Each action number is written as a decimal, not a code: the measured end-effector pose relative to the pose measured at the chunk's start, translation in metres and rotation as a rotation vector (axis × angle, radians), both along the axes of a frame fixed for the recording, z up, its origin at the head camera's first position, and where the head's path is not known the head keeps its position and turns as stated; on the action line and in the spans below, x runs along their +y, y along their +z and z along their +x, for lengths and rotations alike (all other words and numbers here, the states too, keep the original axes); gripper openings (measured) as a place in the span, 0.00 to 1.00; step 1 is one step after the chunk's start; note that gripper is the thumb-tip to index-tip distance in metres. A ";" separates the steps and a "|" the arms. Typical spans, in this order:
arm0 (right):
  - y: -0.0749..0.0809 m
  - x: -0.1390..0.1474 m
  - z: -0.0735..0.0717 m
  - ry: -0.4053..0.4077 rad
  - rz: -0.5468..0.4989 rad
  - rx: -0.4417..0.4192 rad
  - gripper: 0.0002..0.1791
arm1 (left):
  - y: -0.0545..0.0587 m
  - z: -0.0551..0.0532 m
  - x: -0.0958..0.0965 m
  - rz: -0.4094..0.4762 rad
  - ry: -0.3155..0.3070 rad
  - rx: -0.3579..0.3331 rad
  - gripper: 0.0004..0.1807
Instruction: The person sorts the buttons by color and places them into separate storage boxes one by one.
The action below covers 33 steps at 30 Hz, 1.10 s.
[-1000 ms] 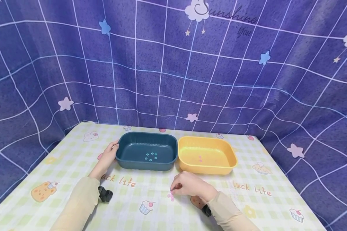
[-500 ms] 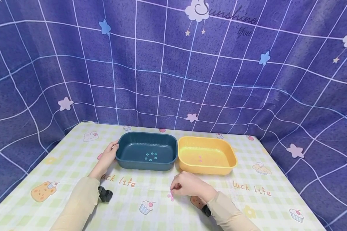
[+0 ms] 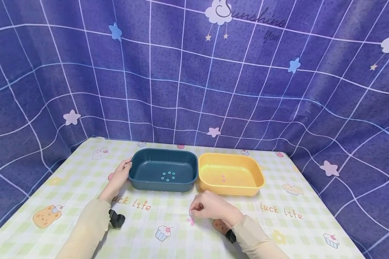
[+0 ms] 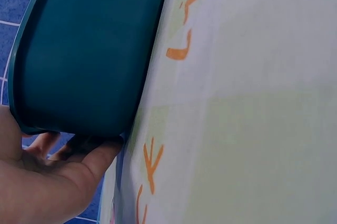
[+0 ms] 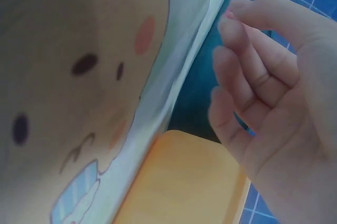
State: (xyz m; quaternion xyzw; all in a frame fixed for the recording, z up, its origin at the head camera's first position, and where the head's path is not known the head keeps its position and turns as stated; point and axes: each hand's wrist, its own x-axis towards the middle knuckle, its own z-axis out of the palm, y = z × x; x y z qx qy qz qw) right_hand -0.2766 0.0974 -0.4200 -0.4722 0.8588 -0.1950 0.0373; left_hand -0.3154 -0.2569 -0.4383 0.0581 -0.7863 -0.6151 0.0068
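My left hand (image 3: 119,176) holds the left end of a dark teal plastic basin (image 3: 163,186), its digits against the end wall (image 4: 79,124). Several small round teal pieces (image 3: 167,180) lie on that basin's floor. My right hand (image 3: 210,207) is low over the tablecloth in front of the basins. Between its thumb and index fingertips a speck of a small round pink piece (image 5: 230,13) shows; the fingers hide most of it. Several more pink pieces (image 3: 190,221) lie under those fingertips. Pink pieces (image 3: 223,180) also lie inside the yellow basin (image 3: 231,190).
The two basins stand side by side, rims nearly touching, towards the back of the table. A checked tablecloth (image 3: 142,230) printed with cartoons and lettering covers the table. Behind hangs a purple-blue grid curtain (image 3: 168,90). A black wrist camera (image 3: 117,218) sits on the left wrist.
The right hand's fingertips have lifted very slightly from the pink pieces. The left hand stays on the teal basin. The whole view has shifted slightly.
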 end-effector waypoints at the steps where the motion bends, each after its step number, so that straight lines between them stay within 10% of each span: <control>1: 0.000 0.000 0.000 -0.009 -0.007 -0.003 0.04 | 0.000 0.000 0.000 -0.005 0.001 -0.001 0.30; 33: 0.029 0.009 -0.008 -0.069 -0.151 0.063 0.03 | -0.002 -0.001 -0.002 -0.013 0.007 -0.002 0.30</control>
